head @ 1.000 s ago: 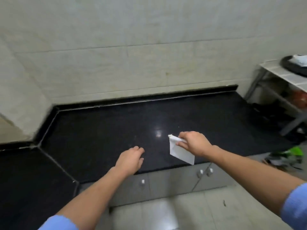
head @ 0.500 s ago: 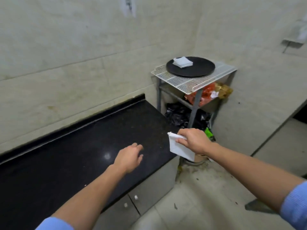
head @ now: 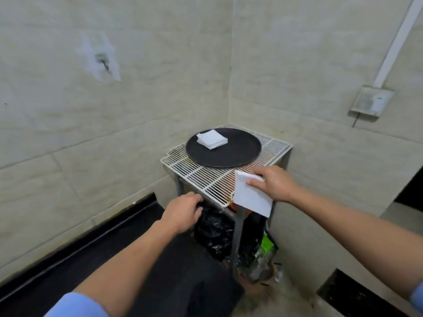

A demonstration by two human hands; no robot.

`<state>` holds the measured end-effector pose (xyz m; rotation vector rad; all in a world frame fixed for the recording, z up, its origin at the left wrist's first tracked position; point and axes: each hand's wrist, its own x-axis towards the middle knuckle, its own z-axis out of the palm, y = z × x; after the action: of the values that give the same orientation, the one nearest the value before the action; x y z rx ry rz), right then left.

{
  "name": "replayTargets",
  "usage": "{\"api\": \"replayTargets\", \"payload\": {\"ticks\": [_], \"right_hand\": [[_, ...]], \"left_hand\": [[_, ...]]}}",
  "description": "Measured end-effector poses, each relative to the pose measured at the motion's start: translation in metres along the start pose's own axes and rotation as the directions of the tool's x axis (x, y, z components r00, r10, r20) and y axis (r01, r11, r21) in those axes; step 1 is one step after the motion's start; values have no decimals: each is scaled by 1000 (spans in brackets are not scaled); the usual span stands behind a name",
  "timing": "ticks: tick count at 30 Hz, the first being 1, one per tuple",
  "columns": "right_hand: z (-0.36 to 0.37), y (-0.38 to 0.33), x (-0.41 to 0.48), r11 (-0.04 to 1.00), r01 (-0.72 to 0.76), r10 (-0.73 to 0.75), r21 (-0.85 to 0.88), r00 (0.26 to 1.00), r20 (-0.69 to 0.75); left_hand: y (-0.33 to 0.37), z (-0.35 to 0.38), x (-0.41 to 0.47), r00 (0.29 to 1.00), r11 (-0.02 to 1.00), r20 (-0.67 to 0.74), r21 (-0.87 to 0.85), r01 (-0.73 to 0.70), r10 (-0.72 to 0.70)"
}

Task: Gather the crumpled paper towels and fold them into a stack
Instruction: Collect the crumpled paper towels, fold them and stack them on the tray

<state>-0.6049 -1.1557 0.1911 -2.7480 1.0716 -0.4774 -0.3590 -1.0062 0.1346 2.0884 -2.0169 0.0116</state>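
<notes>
Our right hand (head: 272,184) pinches a folded paper towel (head: 250,199) by its corner so it hangs flat, likely bound for the towel stack (head: 211,138) on the black tray (head: 229,157) beyond our fingertips; our left hand (head: 183,211) hovers loose, empty.

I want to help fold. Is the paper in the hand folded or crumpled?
Folded: the right hand holds a flat, straight-edged paper towel.

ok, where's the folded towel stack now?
Head view, centre: the stack lies on the far-left part of the black tray, on the wire rack in the corner, beyond the right hand holding a folded towel.
</notes>
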Motion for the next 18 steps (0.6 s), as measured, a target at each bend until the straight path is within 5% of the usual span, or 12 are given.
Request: {"api": "replayTargets", "payload": {"ticks": [5, 8, 11, 14, 18], "right_hand": [[-34, 30, 88, 997, 21, -20, 77, 1000, -12], [-39, 47, 139, 988, 74, -79, 139, 996, 37], [-34, 63, 186, 967, 136, -157, 216, 984, 83], [-26, 81, 239, 931, 203, -249, 303, 961, 120], [-9, 108, 308, 878, 245, -345, 411, 919, 192]], "left_hand": [[-13, -3, 83, 998, 992, -34, -118, 52, -57], [-10, -3, 123, 978, 910, -54, -380, 164, -199], [-4, -5, 165, 945, 743, -2, -618, 256, -327], [3, -3, 215, 904, 447, 153, -829, 337, -398], [-3, 11, 276, 838, 155, 258, -916, 371, -481]]}}
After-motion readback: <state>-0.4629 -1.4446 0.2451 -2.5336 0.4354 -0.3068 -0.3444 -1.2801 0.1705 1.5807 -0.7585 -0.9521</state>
